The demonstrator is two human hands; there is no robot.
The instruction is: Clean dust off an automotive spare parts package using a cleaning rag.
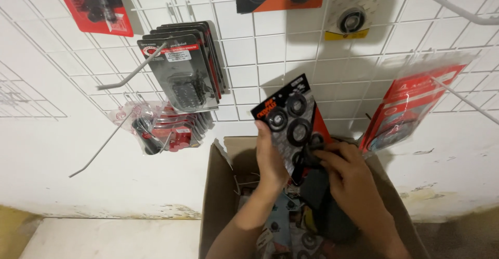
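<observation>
My left hand point(270, 160) grips a stack of black and orange blister packs point(292, 121) of black rubber rings by its left edge, holding it upright above an open cardboard box point(215, 186). My right hand point(351, 178) pinches the lower right corner of the same stack. More packs of the same kind lie inside the box under my hands. A white wire grid panel point(260, 56) on the wall stands just behind the packs.
Dark packaged parts point(184, 67) hang on a peg at upper left, with red bagged parts point(161, 129) below. Bare metal pegs point(104, 142) stick out at left. Red flat packs point(410, 105) hang at right, and ring packs point(353, 15) hang along the top.
</observation>
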